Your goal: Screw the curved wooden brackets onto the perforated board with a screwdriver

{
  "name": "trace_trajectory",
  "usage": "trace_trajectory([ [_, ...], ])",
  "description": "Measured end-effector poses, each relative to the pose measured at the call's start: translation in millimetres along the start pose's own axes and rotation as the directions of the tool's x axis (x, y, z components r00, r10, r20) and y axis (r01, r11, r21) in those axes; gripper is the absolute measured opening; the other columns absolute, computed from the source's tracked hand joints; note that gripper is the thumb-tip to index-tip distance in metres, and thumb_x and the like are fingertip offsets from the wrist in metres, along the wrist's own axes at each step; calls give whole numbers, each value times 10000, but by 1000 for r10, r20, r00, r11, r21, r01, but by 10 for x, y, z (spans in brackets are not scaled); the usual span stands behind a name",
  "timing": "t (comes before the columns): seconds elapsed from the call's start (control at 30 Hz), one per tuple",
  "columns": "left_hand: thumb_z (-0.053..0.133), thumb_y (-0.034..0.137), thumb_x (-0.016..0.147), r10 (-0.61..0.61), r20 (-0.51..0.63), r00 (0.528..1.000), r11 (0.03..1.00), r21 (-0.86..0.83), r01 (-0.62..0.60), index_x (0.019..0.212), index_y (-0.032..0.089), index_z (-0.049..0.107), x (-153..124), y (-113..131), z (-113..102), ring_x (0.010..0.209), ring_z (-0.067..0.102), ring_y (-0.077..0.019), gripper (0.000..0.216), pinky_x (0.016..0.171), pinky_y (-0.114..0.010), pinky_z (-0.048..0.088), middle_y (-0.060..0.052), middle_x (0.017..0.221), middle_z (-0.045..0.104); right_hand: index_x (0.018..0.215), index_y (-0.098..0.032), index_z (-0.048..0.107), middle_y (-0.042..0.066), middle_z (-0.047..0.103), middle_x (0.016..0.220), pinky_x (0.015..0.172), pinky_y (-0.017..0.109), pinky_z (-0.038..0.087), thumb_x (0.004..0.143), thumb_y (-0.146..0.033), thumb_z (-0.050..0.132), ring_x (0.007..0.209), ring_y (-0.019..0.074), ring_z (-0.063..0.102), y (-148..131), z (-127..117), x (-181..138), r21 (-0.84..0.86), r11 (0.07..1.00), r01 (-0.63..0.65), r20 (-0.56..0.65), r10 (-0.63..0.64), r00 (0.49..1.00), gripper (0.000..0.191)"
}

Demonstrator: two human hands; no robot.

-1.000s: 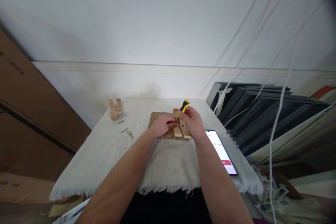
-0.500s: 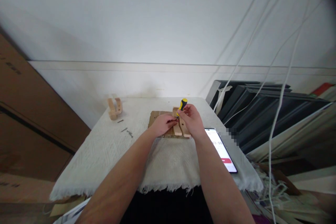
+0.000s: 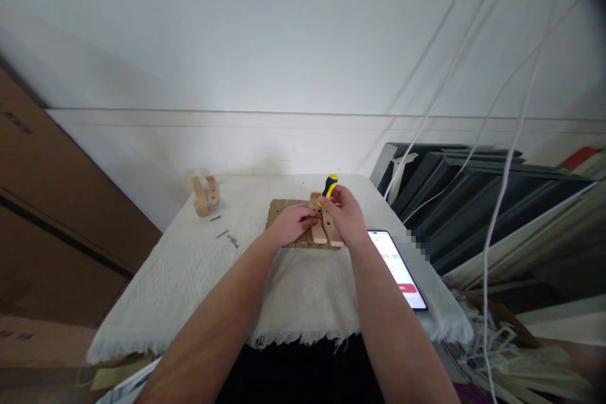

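Two hands close in on one spot in the head view, the only view to hand. Right hand (image 3: 348, 213): closed round the lower part of a yellow-and-black screwdriver (image 3: 329, 187), handle up, leaning slightly to the right. Left hand (image 3: 292, 225): fingers drawn narrow at the tool's tip; cannot tell whether a screw sits between them. Screwdriver stands over two pale wooden pieces, a left wooden piece (image 3: 319, 233) and a right wooden piece (image 3: 336, 238), lying side by side on a brown board (image 3: 278, 207) on the cloth-covered bench (image 3: 189, 290). Main risk, as I judge it: tip slipping sideways, since the shaft is off vertical and held low by the fingers; left fingertips lie right beside it and could be jabbed. Second: wood turning or creeping under torque, as no clamp shows and the cloth may let the board slide. Off-line driving could also chew a screw head or split the wood. Left of the hands, well apart, loose screws (image 3: 232, 241) lie near a wooden bracket (image 3: 202, 205); a tug on the cloth might roll them. Phone (image 3: 402, 281) lies beneath the right forearm's outer side, near enough for a swinging elbow to nudge.
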State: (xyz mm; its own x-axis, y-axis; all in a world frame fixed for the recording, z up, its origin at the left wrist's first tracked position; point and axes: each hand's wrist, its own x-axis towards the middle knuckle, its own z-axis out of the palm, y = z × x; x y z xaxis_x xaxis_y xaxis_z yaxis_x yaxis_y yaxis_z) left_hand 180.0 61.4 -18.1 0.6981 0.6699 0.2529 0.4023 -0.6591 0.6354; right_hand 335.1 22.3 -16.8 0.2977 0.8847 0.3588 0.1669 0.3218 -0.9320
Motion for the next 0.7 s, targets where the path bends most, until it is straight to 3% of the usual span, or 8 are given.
trace_trajectory([
  [0.13,550,249,876,4,-7,1000,1000,14,-3,935,161,733,9,-13,3,864,629,-177,211,820,-262,453,-57,924,718,933,-208,634,4,640,821,689,292,439,781,-438,620,734,155,569,-3,-3,-5,71,997,-3,34,1,999,275],
  [0.4,530,224,881,24,20,1000,1000,-6,-23,926,152,732,6,-8,-29,835,626,-160,220,789,-253,455,-61,919,710,919,-219,551,9,666,898,715,297,466,719,-450,709,732,138,580,8,-9,8,71,997,-1,32,-1,999,344],
  [0.7,507,170,861,19,32,999,1000,22,-20,933,156,732,12,-42,-21,851,621,-165,236,777,-252,450,-56,899,706,992,-221,597,46,699,988,764,317,498,753,-400,675,846,167,636,-5,7,-8,142,990,4,60,-13,998,309],
])
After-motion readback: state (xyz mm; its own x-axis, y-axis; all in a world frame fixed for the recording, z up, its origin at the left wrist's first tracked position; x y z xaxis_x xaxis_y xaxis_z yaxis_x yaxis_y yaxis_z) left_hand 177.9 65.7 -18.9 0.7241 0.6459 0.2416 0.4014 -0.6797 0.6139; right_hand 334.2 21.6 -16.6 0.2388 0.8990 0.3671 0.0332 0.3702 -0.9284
